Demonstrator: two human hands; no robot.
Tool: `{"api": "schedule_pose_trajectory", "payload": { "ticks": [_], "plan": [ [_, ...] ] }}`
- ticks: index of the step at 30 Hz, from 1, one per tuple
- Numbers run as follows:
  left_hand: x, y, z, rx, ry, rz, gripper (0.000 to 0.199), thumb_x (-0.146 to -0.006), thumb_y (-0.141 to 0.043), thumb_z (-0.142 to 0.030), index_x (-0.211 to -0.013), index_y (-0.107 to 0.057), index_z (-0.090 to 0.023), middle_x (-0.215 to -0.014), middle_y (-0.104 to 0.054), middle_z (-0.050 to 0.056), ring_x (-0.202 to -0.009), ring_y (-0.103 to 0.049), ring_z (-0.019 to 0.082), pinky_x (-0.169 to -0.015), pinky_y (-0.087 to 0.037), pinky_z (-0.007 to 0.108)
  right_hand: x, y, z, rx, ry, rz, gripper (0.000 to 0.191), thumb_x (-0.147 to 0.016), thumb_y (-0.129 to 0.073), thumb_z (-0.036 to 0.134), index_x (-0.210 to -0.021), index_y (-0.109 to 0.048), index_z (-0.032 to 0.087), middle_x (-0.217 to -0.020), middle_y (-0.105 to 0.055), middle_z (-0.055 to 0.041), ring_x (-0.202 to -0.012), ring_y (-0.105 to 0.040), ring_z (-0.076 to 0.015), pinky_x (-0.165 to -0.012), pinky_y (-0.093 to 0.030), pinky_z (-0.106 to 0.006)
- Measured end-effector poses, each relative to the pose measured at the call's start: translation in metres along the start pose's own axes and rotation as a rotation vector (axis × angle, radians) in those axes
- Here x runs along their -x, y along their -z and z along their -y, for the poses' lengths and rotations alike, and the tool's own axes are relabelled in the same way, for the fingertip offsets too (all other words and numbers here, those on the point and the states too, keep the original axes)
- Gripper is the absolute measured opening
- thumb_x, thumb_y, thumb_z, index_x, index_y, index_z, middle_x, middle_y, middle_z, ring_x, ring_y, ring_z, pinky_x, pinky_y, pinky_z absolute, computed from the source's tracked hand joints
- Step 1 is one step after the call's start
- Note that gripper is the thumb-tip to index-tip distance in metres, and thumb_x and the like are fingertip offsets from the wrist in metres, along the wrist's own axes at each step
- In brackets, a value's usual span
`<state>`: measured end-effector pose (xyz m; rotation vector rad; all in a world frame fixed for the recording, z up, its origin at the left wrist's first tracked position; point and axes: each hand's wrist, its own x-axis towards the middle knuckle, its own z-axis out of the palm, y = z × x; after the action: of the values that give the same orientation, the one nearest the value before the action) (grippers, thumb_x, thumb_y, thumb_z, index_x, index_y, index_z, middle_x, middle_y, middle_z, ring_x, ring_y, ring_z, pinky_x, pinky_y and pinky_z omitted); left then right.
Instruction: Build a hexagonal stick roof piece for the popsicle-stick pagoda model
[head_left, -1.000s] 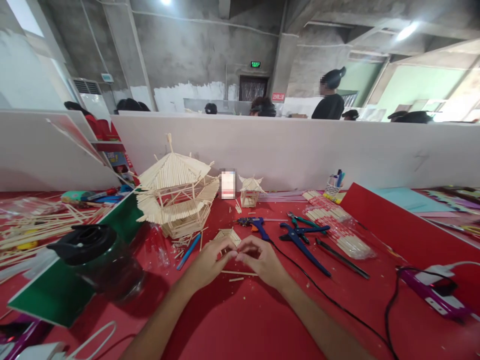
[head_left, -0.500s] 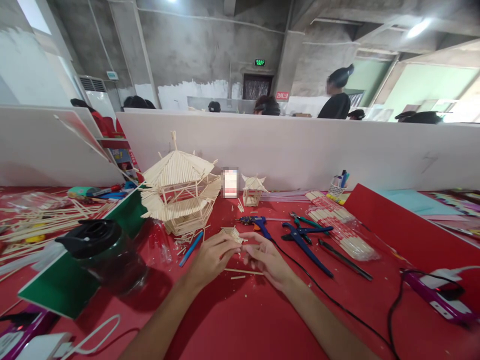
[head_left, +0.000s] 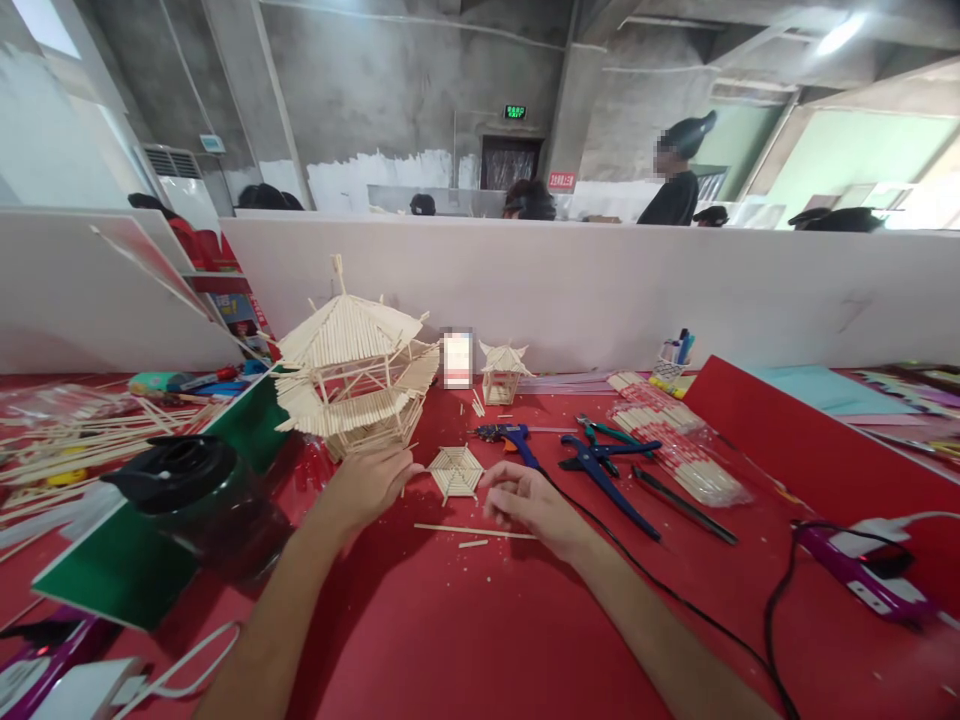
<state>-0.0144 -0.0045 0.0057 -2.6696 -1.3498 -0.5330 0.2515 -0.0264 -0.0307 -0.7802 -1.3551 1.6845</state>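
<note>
A small six-sided web of pale sticks lies on the red table between my two hands. My left hand is just left of it, fingers stretched out near the base of the large stick pavilion, with nothing visible in them. To the right of the web, my right hand has loosely bent fingers set apart and holds nothing. One long stick and a short stick piece rest in front. Behind the web is a small stick pavilion.
Right of centre lie a blue glue gun, a blue cutter and bagged sticks. A dark bottle stands at left. Purple power strips and cables are at the sides. People are beyond the white partition.
My hands have parted, uncovering the six-sided web, which now lies flatter in view. My left hand moved left, over where the blue pen showed. The camera view shifted slightly.
</note>
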Motion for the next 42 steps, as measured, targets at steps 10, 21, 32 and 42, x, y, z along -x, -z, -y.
{"api": "schedule_pose_trajectory", "payload": {
  "ticks": [10, 21, 32, 42],
  "plan": [
    [0.008, -0.015, -0.011, 0.219, 0.133, 0.541, 0.007, -0.083, -0.058, -0.022, -0.089, -0.061, -0.024, -0.093, -0.069, 0.002, -0.082, -0.061, 0.021, -0.064, -0.033, 0.027, 0.000, -0.006, -0.014, 1.109, 0.120, 0.010, 0.001, -0.081, -0.069, 0.018, -0.082, -0.069, 0.017, -0.080, -0.066, -0.0028, -0.075, -0.056, -0.0150, -0.066, -0.036, -0.024],
    [0.002, -0.004, 0.005, 0.182, 0.197, 0.336, 0.017, -0.095, -0.036, -0.025, -0.090, -0.052, -0.022, -0.088, -0.064, 0.004, -0.079, -0.057, 0.021, -0.068, -0.033, 0.029, -0.004, 0.038, 0.008, 0.761, 0.175, -0.131, 0.021, -0.087, -0.058, 0.031, -0.089, -0.074, 0.018, -0.083, -0.074, -0.0052, -0.075, -0.066, -0.0196, -0.068, -0.046, -0.028],
    [-0.002, 0.003, 0.003, 0.246, 0.155, 0.241, 0.022, -0.096, -0.036, -0.030, -0.087, -0.054, -0.021, -0.086, -0.063, 0.003, -0.078, -0.056, 0.020, -0.070, -0.036, 0.029, -0.007, 0.053, 0.011, 0.256, 0.285, -0.276, 0.030, -0.072, -0.078, 0.044, -0.088, -0.072, 0.019, -0.075, -0.073, -0.0042, -0.069, -0.068, -0.0178, -0.063, -0.052, -0.029],
    [0.000, 0.008, -0.008, 0.318, 0.122, 0.348, 0.022, -0.097, -0.037, -0.030, -0.096, -0.058, -0.021, -0.094, -0.067, 0.005, -0.085, -0.061, 0.021, -0.075, -0.039, 0.030, -0.008, 0.043, 0.012, 0.183, 0.314, -0.371, 0.032, -0.075, -0.074, 0.049, -0.084, -0.065, 0.019, -0.070, -0.072, -0.0043, -0.063, -0.066, -0.0180, -0.053, -0.047, -0.027]
  ]
}}
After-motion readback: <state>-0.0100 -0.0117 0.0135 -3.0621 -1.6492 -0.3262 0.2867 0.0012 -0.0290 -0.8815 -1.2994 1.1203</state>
